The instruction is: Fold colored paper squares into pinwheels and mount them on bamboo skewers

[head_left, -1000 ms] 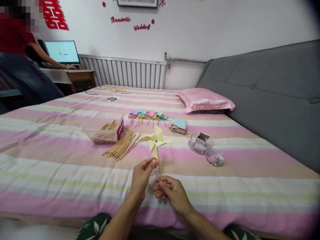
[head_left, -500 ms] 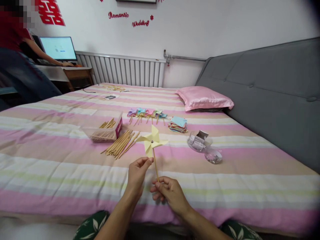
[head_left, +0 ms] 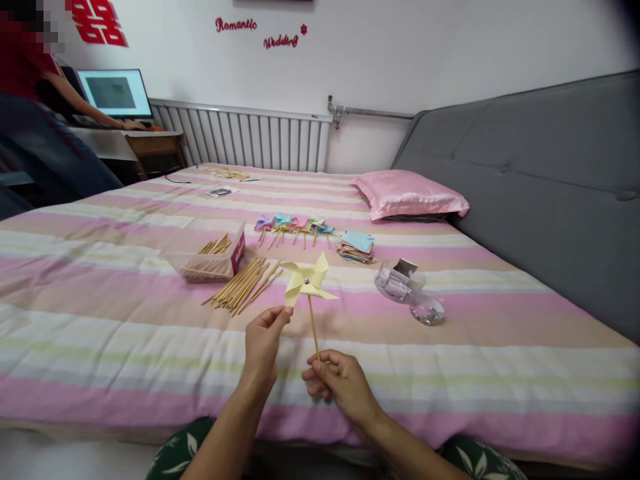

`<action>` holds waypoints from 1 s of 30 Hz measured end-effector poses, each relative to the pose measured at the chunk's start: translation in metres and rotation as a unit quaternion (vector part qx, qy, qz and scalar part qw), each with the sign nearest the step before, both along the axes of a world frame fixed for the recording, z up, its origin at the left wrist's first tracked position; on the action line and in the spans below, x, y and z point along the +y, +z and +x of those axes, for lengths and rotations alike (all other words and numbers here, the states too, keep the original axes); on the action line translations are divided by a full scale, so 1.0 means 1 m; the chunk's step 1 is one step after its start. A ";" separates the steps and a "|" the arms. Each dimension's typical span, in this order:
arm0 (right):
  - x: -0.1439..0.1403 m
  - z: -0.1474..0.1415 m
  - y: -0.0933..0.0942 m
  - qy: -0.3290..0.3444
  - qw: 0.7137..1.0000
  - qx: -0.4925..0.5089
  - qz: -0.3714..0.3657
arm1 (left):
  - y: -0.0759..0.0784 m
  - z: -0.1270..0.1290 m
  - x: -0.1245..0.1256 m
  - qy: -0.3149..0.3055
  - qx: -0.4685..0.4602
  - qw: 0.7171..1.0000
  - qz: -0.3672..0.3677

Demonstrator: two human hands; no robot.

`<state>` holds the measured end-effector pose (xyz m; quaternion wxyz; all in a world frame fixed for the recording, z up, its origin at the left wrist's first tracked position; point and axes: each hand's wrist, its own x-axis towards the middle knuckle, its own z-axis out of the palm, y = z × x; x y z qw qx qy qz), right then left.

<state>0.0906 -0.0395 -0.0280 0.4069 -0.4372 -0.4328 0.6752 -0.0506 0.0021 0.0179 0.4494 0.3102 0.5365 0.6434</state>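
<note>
Fingers of the right hand (head_left: 340, 381) pinch the stick of a yellow pinwheel (head_left: 307, 283), holding it upright above that hand. Just left, the left hand (head_left: 263, 340) nips a lower blade tip. Beyond them lie loose sticks (head_left: 243, 285).

Wall word, 11 o'clock: "Romantic" (head_left: 236, 25) stood in red script on the white wall (head_left: 400, 53).
Wall word, 12 o'clock: "Wedding" (head_left: 281, 42) stood in red script just right of it and a little lower, with a small red flower (head_left: 303, 29) at its end.
Wall sign, 10 o'clock: a red paper-cut double-happiness character (head_left: 97, 22) was stuck on the same wall, its top cut off by the frame.
Monitor, 10 o'clock: the lit screen (head_left: 115, 93) showed content too small to read.
Box, 9 o'clock: the pink end of the stick box (head_left: 239, 251) bore white marks too small to read.
</note>
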 end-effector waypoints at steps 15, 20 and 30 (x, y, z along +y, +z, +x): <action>-0.001 0.000 0.001 0.000 1.000 -0.005 -0.010 | 0.005 -0.007 0.001 0.048 -0.041 0.998 0.027; -0.001 0.000 0.001 -0.005 1.000 0.001 -0.013 | 0.003 -0.009 0.003 0.045 -0.052 0.997 0.031; 0.004 0.005 0.006 -0.088 0.996 0.001 0.020 | -0.001 0.027 -0.012 -0.144 0.063 0.987 -0.045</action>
